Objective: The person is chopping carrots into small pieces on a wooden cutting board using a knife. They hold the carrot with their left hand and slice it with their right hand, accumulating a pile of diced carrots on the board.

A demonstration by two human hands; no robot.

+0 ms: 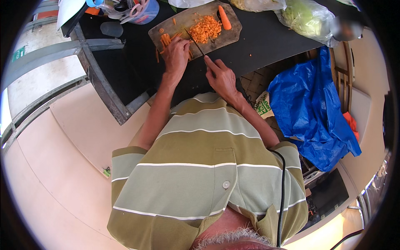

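Observation:
A worn cutting board lies at a slant on the black table. My right hand grips a knife at the board's near edge, its index finger stretched along the top. The thin blade points up and left across the board. My left hand presses carrot sticks down at the board's left end, fingers curled close to the blade. Some sticks hang over the near-left edge. To the right of the blade lies a heap of diced carrot. A peeled carrot piece rests near the far-right corner.
Left of the board stand a blue plastic tub of utensils and a clear plastic piece. A plastic bag of green vegetables sits at the right. A metal frame borders the left; a blue plastic sheet hangs at the right.

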